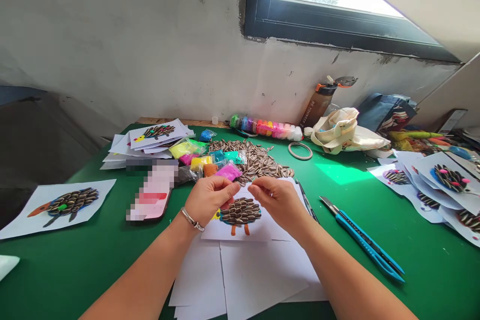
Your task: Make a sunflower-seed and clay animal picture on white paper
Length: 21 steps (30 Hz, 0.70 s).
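Note:
My left hand point(212, 197) and my right hand point(276, 201) are held up close together, fingertips facing each other across a small gap. Both are closed in a pinch; whatever lies between the fingers is too small or hidden to make out. Just below and behind them is a paper picture point(222, 233) of a hedgehog-like animal, its body covered with sunflower seeds point(243, 212), with a yellow head and orange legs. Beyond my left fingertips a magenta clay packet point(229, 172) shows at the front of several coloured packets. The picture lies on white paper sheets point(258, 275).
A seed pile point(258, 157) lies behind. A blue utility knife point(365, 242), blade exposed, lies right; a tape roll point(300, 150) and bottle point(318, 105) stand farther back. Left are a phone point(153, 195) and another seed picture point(71, 205). Finished-looking pictures point(448, 180) are stacked right.

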Motion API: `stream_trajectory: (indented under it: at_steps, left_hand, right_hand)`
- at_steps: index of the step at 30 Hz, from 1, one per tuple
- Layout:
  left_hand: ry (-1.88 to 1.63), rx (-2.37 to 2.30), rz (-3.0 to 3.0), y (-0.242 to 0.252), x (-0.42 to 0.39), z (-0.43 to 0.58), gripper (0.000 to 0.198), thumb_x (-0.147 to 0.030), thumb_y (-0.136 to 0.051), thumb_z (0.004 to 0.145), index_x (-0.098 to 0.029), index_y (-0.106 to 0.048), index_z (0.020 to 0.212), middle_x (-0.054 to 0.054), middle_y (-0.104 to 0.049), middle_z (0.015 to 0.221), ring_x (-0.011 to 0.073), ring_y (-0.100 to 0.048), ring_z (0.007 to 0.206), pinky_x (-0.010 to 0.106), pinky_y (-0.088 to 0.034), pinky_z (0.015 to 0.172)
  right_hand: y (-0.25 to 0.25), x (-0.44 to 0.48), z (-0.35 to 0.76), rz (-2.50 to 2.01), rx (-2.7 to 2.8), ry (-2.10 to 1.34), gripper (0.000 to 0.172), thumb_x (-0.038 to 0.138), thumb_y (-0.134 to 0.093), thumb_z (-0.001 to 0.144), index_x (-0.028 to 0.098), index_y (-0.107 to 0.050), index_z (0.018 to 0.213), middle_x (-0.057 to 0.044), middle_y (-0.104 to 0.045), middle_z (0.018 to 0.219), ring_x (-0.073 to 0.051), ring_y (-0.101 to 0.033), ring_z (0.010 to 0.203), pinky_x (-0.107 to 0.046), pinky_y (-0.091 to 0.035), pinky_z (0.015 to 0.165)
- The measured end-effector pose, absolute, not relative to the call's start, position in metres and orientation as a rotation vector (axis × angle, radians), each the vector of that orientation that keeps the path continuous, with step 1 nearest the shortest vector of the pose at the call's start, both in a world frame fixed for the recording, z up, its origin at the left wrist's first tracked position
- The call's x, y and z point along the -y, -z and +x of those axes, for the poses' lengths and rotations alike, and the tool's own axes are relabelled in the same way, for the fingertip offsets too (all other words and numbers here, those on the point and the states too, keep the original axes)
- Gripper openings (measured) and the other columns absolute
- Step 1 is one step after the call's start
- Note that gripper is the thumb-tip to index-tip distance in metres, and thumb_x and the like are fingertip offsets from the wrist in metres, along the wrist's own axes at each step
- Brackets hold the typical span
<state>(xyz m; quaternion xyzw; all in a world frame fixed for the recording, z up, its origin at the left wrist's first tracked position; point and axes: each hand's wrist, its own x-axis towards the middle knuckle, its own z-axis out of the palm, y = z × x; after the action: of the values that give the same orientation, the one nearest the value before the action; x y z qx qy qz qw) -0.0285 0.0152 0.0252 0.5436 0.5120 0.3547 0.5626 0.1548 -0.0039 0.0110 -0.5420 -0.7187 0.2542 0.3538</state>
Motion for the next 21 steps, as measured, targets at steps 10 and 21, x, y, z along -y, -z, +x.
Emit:
stream_trajectory:
  at_steps: [10, 21]
  left_hand:
    - [-0.895, -1.19, 1.241, -0.0228, -0.0157, -0.029, 0.028, -0.041, -0.072, 0.066, -0.015, -0.068, 0.074, 0.002, -0.065, 0.065, 0.0123, -0.058, 0.056, 0.024, -0.049, 0.056]
    - [-0.904, -1.205, 1.308, -0.0245, -0.0156, -0.0307, 0.032, -0.046, -0.072, 0.065, -0.016, -0.064, 0.063, -0.003, -0.056, 0.053, 0.0092, -0.048, 0.047, 0.021, -0.04, 0.046]
  right_hand:
    - [-0.004, 0.001, 0.1567, -1.308, 1.77, -0.713, 0.024, 0.024, -0.041, 0.091, 0.021, -0.064, 0.099, -0.003, -0.068, 0.088, -0.014, -0.064, 0.072, -0.025, -0.047, 0.065]
    - [-0.0138, 0.0021, 0.156, -1.363, 1.843, -0.641, 0.015, 0.024, -0.051, 0.087, 0.022, -0.066, 0.086, 0.0, -0.066, 0.074, -0.012, -0.057, 0.065, -0.022, -0.042, 0.058]
